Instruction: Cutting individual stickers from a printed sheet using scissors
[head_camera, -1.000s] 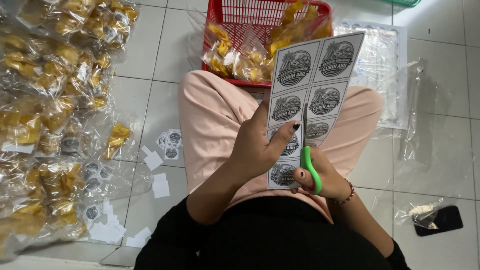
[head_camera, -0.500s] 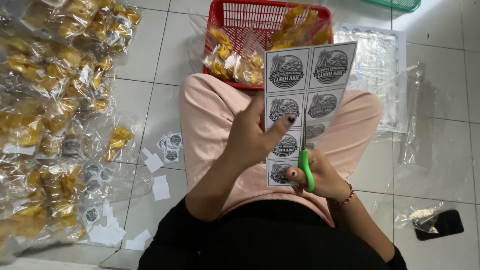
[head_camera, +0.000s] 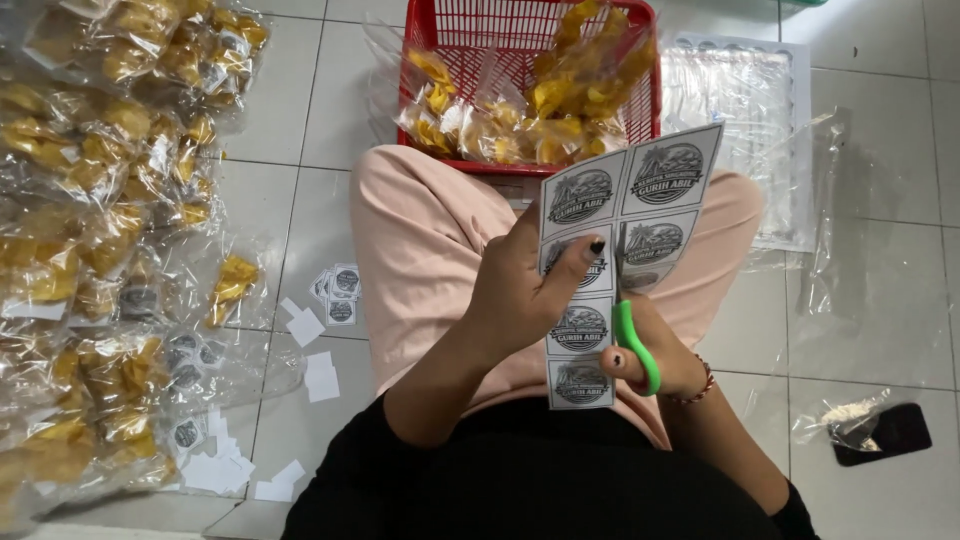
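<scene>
Step in hand: cutting a sheet of printed labels (head_camera: 628, 215) into single pieces, worked over the lap of a person seated on the tiled floor (head_camera: 880, 130).

To do it well, by my judgement: keep the blades on the white gap between the two columns of round emblems, feed the sheet into the scissors rather than chase the line, and hold the sheet taut close to the cut so the free half does not flop and pull the cut sideways.

Left hand (head_camera: 530, 290): closed in a pinch on the left column of the sheet, thumb laid across the front near the middle row, fingers behind and out of sight. It carries the sheet upright, tilted slightly to the right.

Right hand (head_camera: 655, 355): curled shut through the loops of the green-handled scissors (head_camera: 632, 345), just below and right of the thumb. The blades run up the centre gap; how far they gape I cannot tell, as the sheet hides them. A beaded bracelet (head_camera: 697, 385) sits at that wrist.

Surroundings: red plastic basket (head_camera: 430, 40) beyond the knees, holding clear bags of yellow chips. A heap of filled chip bags (head_camera: 90, 250) on the floor at left. Cut labels and white paper scraps (head_camera: 320, 320) near the left knee. Stack of empty clear bags (head_camera: 745, 110) at right. Dark phone (head_camera: 885, 432) on the floor, lower right.
</scene>
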